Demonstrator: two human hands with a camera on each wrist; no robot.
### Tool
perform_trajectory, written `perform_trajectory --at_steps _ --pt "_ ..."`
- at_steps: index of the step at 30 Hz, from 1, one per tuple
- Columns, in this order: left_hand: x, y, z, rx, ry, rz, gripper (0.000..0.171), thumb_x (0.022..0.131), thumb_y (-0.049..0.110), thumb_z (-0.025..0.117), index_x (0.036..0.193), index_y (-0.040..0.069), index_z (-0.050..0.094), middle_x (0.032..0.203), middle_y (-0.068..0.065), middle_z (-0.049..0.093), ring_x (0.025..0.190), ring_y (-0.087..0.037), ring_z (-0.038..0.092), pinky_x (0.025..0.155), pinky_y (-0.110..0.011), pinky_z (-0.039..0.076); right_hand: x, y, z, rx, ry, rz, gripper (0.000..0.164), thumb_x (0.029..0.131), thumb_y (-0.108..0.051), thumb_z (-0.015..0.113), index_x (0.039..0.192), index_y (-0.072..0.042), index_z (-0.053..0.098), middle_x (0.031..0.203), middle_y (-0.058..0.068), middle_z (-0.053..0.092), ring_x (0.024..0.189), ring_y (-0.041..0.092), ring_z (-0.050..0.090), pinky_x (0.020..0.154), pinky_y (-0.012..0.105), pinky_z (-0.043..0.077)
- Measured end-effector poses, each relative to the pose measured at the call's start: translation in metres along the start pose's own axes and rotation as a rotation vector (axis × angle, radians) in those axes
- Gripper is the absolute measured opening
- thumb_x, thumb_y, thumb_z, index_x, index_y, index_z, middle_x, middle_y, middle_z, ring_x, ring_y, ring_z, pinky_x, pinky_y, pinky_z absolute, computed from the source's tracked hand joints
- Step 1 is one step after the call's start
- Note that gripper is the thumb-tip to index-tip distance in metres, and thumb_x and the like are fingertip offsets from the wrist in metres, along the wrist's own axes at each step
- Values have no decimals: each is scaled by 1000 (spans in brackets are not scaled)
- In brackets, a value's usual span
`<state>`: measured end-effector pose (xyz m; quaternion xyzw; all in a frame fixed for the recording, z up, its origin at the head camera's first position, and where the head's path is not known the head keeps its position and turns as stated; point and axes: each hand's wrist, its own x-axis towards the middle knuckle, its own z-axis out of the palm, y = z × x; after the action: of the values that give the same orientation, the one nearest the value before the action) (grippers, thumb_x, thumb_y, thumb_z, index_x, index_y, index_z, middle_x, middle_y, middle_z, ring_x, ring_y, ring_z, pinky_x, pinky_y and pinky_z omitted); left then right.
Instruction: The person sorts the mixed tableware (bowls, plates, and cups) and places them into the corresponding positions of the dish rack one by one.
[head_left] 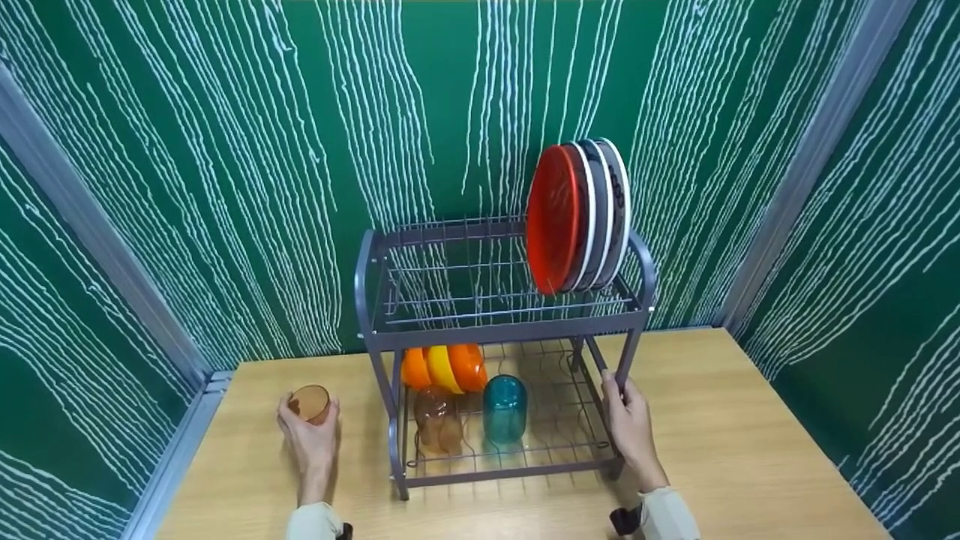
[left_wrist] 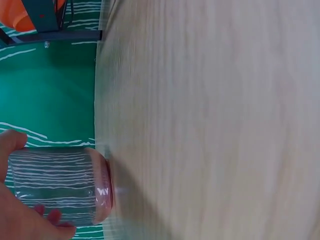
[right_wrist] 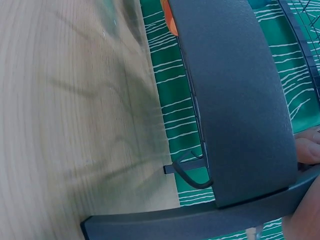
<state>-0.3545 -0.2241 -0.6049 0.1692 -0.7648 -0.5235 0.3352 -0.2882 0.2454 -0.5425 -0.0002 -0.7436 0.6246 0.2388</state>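
Observation:
My left hand (head_left: 309,444) holds an amber drinking glass (head_left: 310,405) on the left of the table, thumb and fingers around its sides. In the left wrist view the base of this clear glass (left_wrist: 55,182) is right at the tabletop. My right hand (head_left: 634,431) grips the right side of a dark grey two-tier dish rack (head_left: 510,328), at its lower frame. The right wrist view has fingers (right_wrist: 307,149) behind the rack's bar. On the lower tier, a brown glass (head_left: 438,421) and a teal glass (head_left: 505,409) stand upside down.
Orange and yellow bowls (head_left: 442,369) lean together at the back left of the lower tier. Several plates, a red plate (head_left: 551,217) foremost, stand on edge at the upper tier's right end. Green walls (head_left: 450,112) with white streaks enclose the wooden table (head_left: 720,435).

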Motion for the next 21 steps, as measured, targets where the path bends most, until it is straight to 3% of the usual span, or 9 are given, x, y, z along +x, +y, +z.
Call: perform_trajectory --at_steps 4,11,21 --pt "-2 4 -5 -27 6 -19 80 76 15 79 139 5 30 131 -23 38 122 -37 39 101 -52 36 0 1 -1 4 -12 -10 27 100 -21 48 80 -4 52 65 15 44 51 11 37 44 26 33" --pt "-9 17 -19 -29 50 32 77 77 17 78 138 4 33 129 -21 41 121 -34 41 101 -50 37 2 2 -1 47 -14 11 28 100 -22 47 80 -3 52 56 1 39 45 8 35 39 25 30" --pt "-32 43 -37 -68 56 43 80 76 20 80 140 10 33 130 -17 44 121 -28 43 101 -46 38 1 4 -2 46 -38 35 29 101 -26 45 82 -4 50 58 -1 39 47 9 36 40 25 32"
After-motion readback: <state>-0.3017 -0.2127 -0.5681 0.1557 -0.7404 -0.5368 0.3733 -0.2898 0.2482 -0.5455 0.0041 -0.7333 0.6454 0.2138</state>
